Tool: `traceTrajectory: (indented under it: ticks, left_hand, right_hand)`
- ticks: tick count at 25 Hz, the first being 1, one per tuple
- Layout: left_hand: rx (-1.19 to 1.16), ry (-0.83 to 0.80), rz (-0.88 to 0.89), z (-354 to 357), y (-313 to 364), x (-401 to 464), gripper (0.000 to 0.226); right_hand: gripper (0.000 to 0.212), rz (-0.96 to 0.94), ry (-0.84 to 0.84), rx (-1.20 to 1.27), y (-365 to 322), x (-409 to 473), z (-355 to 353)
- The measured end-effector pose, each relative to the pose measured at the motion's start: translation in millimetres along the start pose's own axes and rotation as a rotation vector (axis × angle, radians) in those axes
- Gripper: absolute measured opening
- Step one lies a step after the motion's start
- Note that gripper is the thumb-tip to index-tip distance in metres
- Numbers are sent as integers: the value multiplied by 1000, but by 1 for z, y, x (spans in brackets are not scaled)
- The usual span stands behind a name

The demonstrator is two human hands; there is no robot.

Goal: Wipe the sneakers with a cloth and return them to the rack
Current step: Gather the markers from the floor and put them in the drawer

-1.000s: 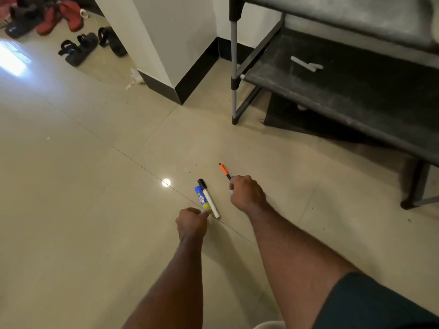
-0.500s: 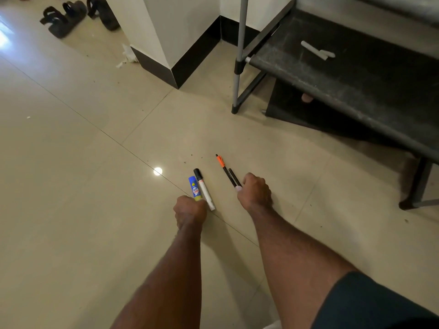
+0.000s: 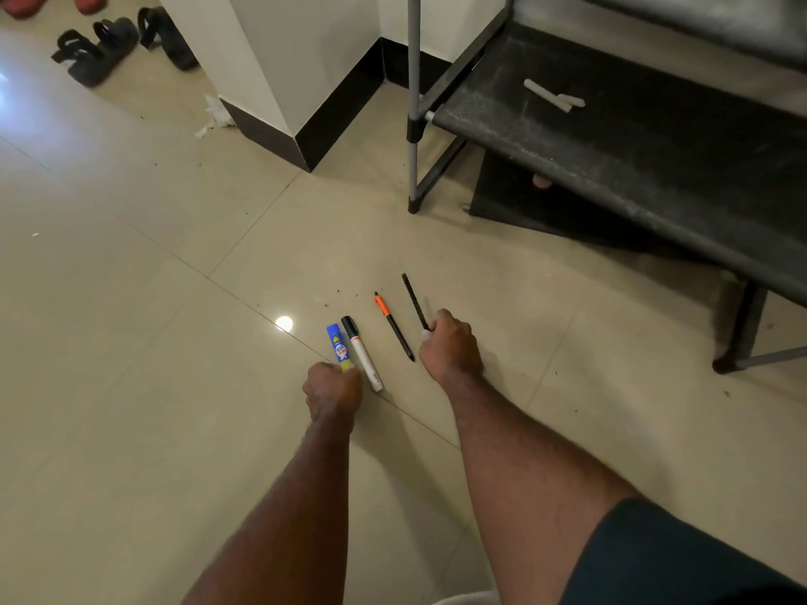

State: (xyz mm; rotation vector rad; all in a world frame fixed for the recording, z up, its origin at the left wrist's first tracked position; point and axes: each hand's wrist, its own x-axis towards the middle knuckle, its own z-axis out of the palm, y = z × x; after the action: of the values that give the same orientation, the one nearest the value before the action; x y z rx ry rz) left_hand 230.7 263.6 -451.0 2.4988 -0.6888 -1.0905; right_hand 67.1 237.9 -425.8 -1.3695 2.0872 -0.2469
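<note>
On the tiled floor (image 3: 131, 342), black sandals (image 3: 96, 50) lie far left, well apart from both hands. The left hand (image 3: 334, 393) is curled around the base of a blue glue stick (image 3: 338, 347), beside a white marker (image 3: 362, 355). An orange-tipped pen (image 3: 393, 325) lies between the hands. The right hand (image 3: 450, 347) pinches a thin black pencil (image 3: 414, 301). The rack (image 3: 633, 137) stands at right; no sneakers or cloth are seen.

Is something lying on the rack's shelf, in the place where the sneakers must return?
Yes. A small white strip lies on the rack's dusty dark shelf, toward its back. No sneakers are in view.
</note>
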Motion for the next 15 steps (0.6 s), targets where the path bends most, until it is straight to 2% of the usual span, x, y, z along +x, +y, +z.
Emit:
traceTrajectory:
  ticks: [4, 8, 12, 15]
  left_hand:
    - [47, 14, 58, -14, 19, -8, 21]
    - [153, -41, 217, -34, 62, -22, 18]
    - [127, -130, 433, -60, 143, -80, 14]
    - [59, -156, 584, -82, 195, -152, 19]
  right_hand:
    - [18, 68, -120, 94, -7, 3, -8]
    - [21, 103, -166, 222, -18, -3, -41]
    - [17, 122, -121, 337, -32, -22, -120]
    - [8, 144, -131, 444, -29, -49, -208]
